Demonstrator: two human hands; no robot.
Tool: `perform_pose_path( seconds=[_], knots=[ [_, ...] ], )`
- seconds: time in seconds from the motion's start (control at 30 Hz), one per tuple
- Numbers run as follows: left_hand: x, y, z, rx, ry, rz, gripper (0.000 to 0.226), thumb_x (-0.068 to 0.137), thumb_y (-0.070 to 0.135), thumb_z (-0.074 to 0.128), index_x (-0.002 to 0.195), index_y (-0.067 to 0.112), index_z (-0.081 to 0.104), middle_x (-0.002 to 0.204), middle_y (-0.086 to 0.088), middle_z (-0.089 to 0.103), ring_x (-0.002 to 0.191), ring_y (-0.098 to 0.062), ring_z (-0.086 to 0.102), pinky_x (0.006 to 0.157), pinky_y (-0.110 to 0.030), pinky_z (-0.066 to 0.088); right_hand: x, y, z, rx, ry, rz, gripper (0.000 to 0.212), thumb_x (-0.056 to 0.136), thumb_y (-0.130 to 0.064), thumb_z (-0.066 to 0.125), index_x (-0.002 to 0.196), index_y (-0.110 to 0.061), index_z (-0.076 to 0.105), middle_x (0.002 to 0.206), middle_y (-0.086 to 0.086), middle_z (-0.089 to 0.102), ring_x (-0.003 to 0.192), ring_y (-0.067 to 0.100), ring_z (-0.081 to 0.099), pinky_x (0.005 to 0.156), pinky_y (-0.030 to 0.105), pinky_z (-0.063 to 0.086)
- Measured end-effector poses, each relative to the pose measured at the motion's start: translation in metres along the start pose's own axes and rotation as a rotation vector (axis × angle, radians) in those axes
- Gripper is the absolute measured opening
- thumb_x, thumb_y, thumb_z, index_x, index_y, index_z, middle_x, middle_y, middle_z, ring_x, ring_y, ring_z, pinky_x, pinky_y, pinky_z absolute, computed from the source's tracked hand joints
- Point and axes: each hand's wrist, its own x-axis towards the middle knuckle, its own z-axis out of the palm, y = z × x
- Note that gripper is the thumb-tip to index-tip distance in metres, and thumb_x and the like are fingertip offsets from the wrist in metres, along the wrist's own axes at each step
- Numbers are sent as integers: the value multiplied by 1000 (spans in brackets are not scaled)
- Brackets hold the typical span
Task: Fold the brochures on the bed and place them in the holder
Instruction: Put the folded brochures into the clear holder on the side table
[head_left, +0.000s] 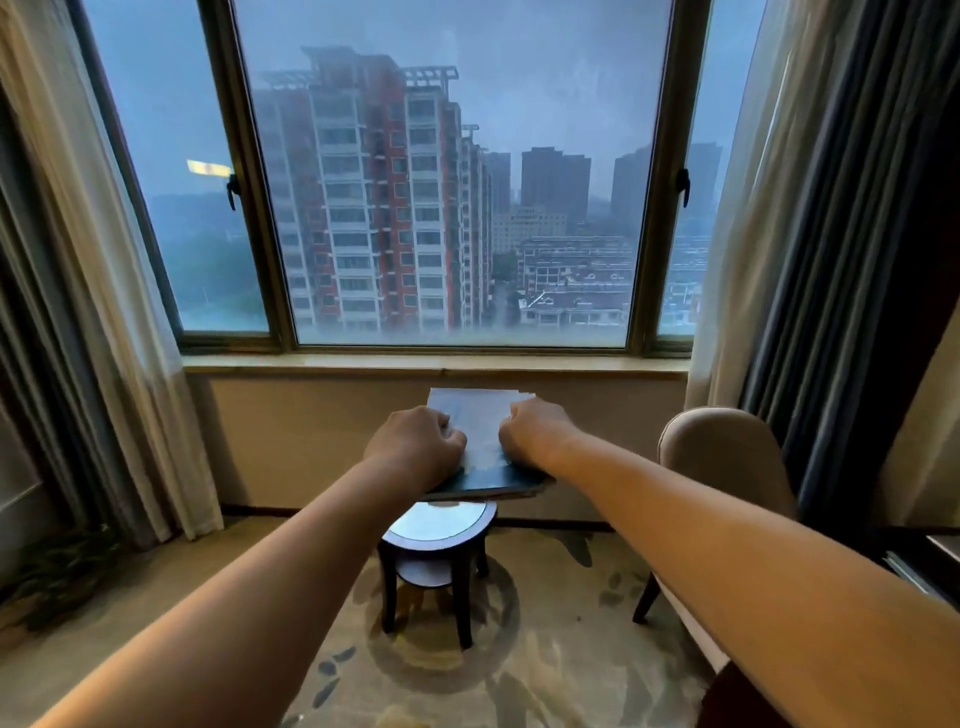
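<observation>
- No words, numbers or brand marks can be read.
- The brochures show a pale top sheet with faint bluish marking, too blurred to read.
- A bright yellow patch on the left window pane carries a small reddish mark, too blurred to tell.

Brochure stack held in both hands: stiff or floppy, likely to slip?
Probably fairly stiff as a stack: the brochures lie flat between the left hand and right hand without sagging. Far edges look staggered, so single sheets may slide out. Likely light: thin paper.
</observation>
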Motion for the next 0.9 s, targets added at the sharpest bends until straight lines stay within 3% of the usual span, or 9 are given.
perform_pose_path(
  seconds=[0.1,0.17,0.33,0.53,0.67,0.9],
  knots=[
    [54,-14,7,4,9,-9,30,99,37,55,116,17,70,99,-5,70,85,-21,67,87,-41,58,59,-9,7,-2,-17,-22,33,100,-18,47,128,-5,59,121,15,63,102,26,63,74,28,50],
    [93,-26,11,4,10,-7,30,99,37,56,117,18,69,98,-4,69,84,-20,67,86,-41,58,98,-15,14,3,-15,-38,33,101,-16,45,126,-2,60,121,17,63,109,32,63,83,33,51],
    [193,-55,19,42,11,14,31,98,36,55,118,17,70,114,-8,70,94,-22,64,89,-38,56,188,-31,31,13,8,-35,33,102,-14,41,124,0,60,122,20,63,116,37,60,80,34,41],
    [296,-77,31,66,-31,29,34,98,36,53,121,17,70,117,-8,70,96,-24,65,88,-37,55,290,-41,43,-25,12,-14,32,103,-15,42,125,-1,61,124,21,62,116,37,60,83,35,44],
    [365,-91,47,101,-58,11,39,98,39,49,127,22,67,120,-8,70,96,-25,66,87,-37,56,357,-46,49,-154,-22,-58,32,105,-15,47,130,-2,61,135,19,51,120,38,56,95,40,53],
    [494,-100,83,151,-72,15,44,102,43,45,140,23,58,130,-8,66,109,-25,64,93,-39,54,489,-31,63,-225,-19,-62,35,103,-16,43,134,-3,55,131,20,55,117,39,59,85,39,47]
  ],
)
